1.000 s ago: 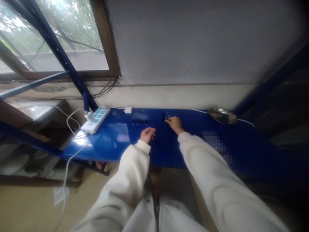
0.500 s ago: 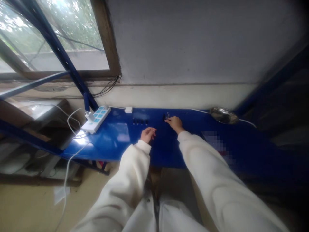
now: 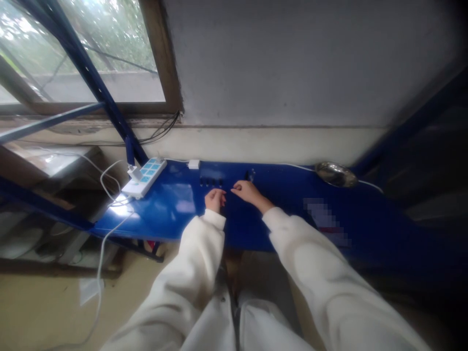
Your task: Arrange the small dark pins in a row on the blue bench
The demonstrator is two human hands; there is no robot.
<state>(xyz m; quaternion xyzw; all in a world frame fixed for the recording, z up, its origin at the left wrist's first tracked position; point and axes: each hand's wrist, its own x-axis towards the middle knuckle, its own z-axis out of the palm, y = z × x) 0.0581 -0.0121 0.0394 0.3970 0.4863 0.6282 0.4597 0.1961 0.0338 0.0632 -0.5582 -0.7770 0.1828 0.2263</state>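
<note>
Both my hands rest over the blue table (image 3: 171,209), in white sleeves. My left hand (image 3: 215,200) is curled closed just in front of a row of small dark pieces (image 3: 211,182). My right hand (image 3: 245,191) lies close to its right, fingertips pinched together and pointing left toward the left hand. Whatever either hand holds is too small to make out. Another small dark piece (image 3: 248,175) stands just behind my right hand.
A white power strip (image 3: 144,176) with blue sockets and white cables lies at the table's left end. A small white adapter (image 3: 193,165) sits by the wall. A metal bowl (image 3: 335,174) stands at the far right. Blue frame bars cross the window on the left.
My right hand drew back from the small piece near the wall and moved left toward my left hand. My left hand shifted forward and left and curled tighter.
</note>
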